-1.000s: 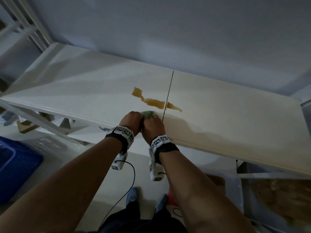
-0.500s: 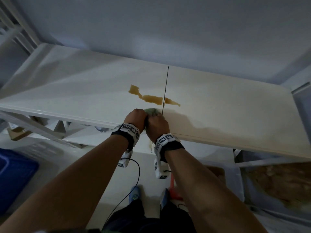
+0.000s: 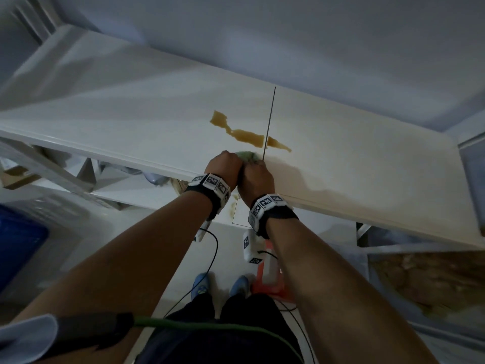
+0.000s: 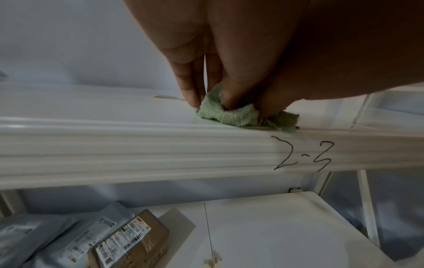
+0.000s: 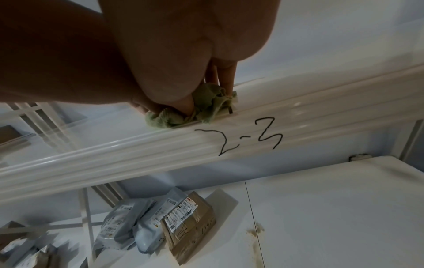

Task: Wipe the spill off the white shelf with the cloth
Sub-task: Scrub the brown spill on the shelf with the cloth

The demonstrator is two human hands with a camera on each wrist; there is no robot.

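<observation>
A brown spill (image 3: 248, 135) lies in a streak across the white shelf (image 3: 131, 122), crossing a thin dark seam (image 3: 270, 119). A bunched green cloth (image 3: 246, 155) sits just in front of it, near the shelf's front edge. My left hand (image 3: 223, 166) and right hand (image 3: 256, 177) lie side by side, and both grip the cloth. In the left wrist view my left hand (image 4: 218, 101) pinches the cloth (image 4: 229, 116) down onto the shelf. In the right wrist view my right hand (image 5: 206, 94) holds the cloth (image 5: 206, 108) with thumb and fingers.
The shelf's ribbed front rail (image 4: 160, 154) bears the handwritten mark "2-3". A lower shelf (image 4: 275, 226) holds several parcels (image 5: 183, 221) and a brown drip stain (image 5: 255, 234). A wall stands behind the shelf. A blue bin (image 3: 18, 248) is on the floor at left.
Both hands stay on the bunched cloth at the shelf's front edge. The head view has shifted slightly, and the spill looks unchanged.
</observation>
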